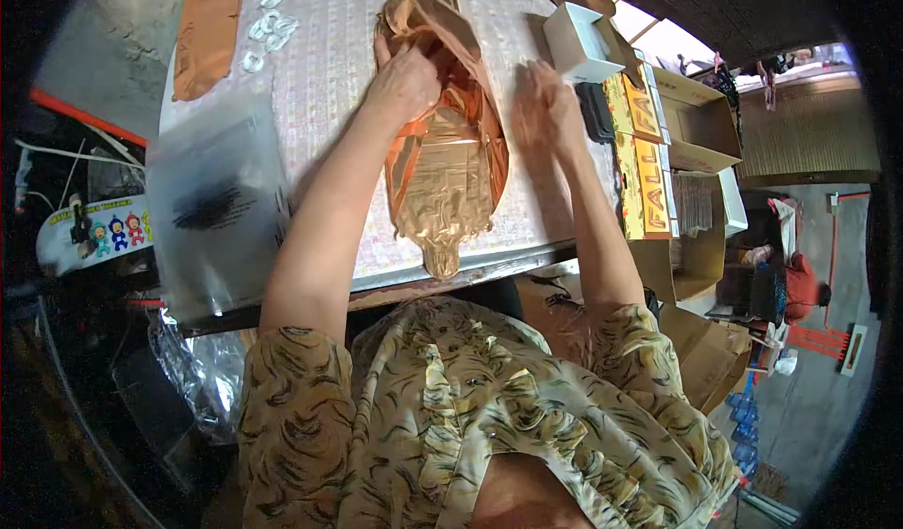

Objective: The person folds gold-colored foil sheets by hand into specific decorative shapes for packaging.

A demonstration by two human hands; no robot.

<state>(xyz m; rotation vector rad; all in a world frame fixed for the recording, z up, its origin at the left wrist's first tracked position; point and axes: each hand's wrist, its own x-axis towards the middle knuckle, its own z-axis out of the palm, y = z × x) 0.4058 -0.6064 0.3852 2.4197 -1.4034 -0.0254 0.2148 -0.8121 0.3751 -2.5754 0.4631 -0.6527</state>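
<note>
A shiny copper-coloured foil balloon (447,186) lies flat on the table, its narrow tab pointing toward me and its upper part partly folded over. My left hand (406,82) is on the upper part of the balloon, with its fingers tucked into the fold and closed on the foil. Part of those fingers is hidden by the raised flap. To the right of the balloon, my right hand (553,96) is over the tablecloth, apart from the foil and close to a small white box (577,45). Motion smears its fingers, so I cannot see what they hold, if anything.
More copper foil (209,35) lies at the table's left, beside several white rings (273,31). A clear plastic bag (216,209) covers the near left corner. Along the right edge stand yellow printed boxes (649,186), a black object (594,112) and open cardboard boxes (691,120).
</note>
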